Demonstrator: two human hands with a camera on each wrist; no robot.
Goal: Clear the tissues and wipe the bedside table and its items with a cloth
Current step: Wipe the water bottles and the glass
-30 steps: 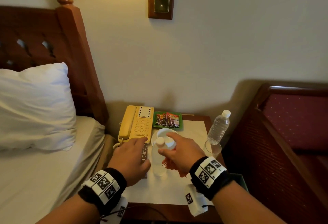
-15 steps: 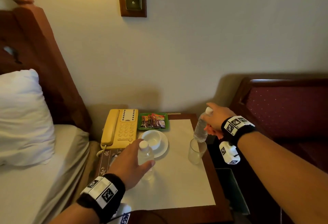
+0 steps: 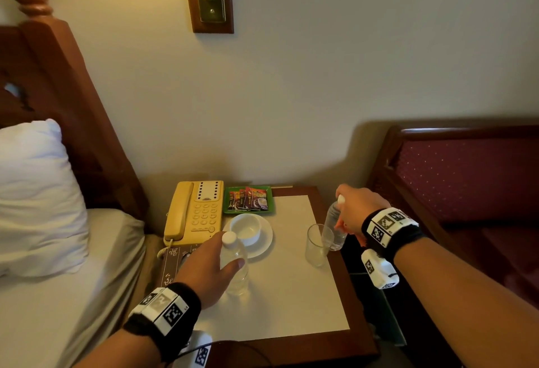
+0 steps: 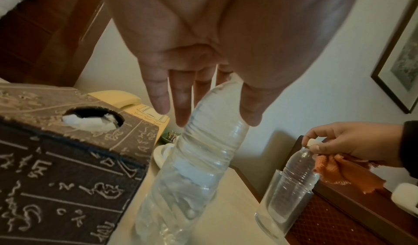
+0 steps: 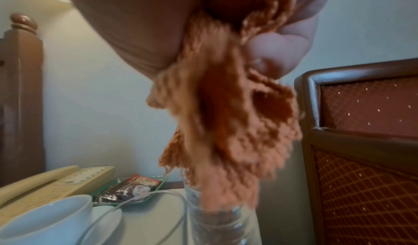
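Observation:
My left hand [image 3: 229,252] grips a clear water bottle [image 3: 237,277] standing on the bedside table [image 3: 354,318], just in front of the cup. In the left wrist view the fingers [image 4: 181,106] and thumb wrap that bottle [image 4: 199,159] near its top. My right hand [image 3: 341,201] pinches the white cap of a second bottle [image 3: 332,227] at the table's right edge. An orange cloth [image 5: 226,123] is bunched in that palm and hangs down beside the bottle. A brown patterned tissue box [image 4: 56,141] with white tissue in its opening sits at the table's left front.
An empty glass [image 3: 316,245] stands touching the right bottle. A white cup on a saucer [image 3: 245,227], a yellow phone [image 3: 195,213] and a green tray of sachets [image 3: 248,200] fill the back. The bed lies left, a red upholstered chair [image 3: 466,178] right.
My right hand has left the near bottle and gone right to the second bottle's cap. My left hand has moved off the tissue box and taken hold of the near bottle.

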